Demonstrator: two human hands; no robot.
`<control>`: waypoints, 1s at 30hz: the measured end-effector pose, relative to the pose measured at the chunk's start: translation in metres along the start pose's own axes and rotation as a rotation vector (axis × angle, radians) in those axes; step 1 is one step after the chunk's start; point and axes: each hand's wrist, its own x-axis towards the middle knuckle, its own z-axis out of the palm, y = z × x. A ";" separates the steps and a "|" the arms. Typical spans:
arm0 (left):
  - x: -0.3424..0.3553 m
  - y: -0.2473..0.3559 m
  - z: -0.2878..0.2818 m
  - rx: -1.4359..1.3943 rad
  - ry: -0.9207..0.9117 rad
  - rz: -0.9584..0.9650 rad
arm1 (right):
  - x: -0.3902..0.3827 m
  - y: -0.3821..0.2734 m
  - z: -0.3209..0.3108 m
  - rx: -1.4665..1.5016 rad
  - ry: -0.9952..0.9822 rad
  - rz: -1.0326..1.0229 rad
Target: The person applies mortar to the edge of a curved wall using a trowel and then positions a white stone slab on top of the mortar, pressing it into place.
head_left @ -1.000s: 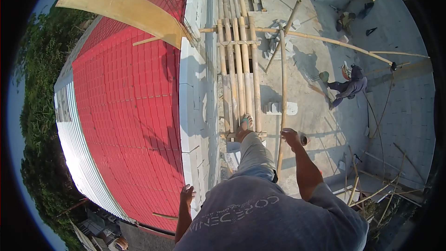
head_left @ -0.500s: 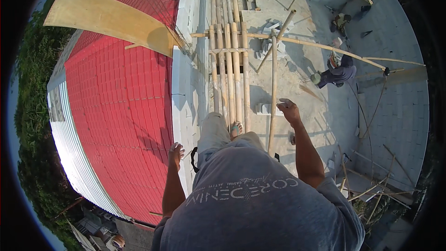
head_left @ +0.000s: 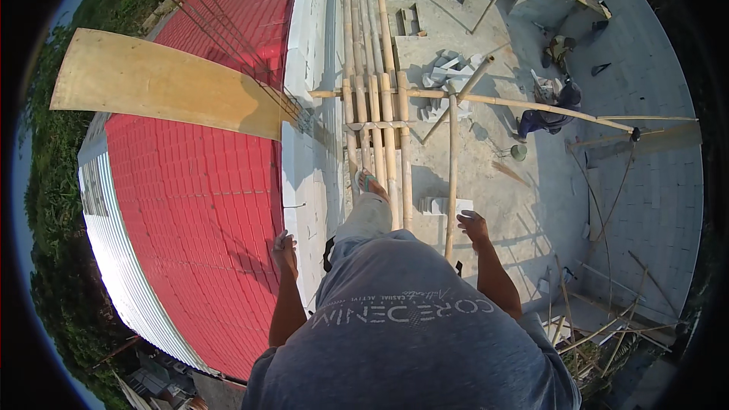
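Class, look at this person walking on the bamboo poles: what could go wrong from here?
1. The sandalled foot might slip on the round bamboo poles or catch in a gap between them.
2. The left hand and right hand appear empty, so a stumble might go unchecked, though an upright pole stands beside the right.
3. A fall could be worse near the white blocks on the floor below.

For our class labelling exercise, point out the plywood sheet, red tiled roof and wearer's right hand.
Plywood sheet (head_left: 163, 82), head view: its face.
Red tiled roof (head_left: 194, 190), head view: its slope.
Right hand (head_left: 476, 230), head view: its middle.
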 end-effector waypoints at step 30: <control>0.289 0.573 0.227 0.210 0.970 0.958 | 0.194 -0.197 0.032 0.129 0.097 0.313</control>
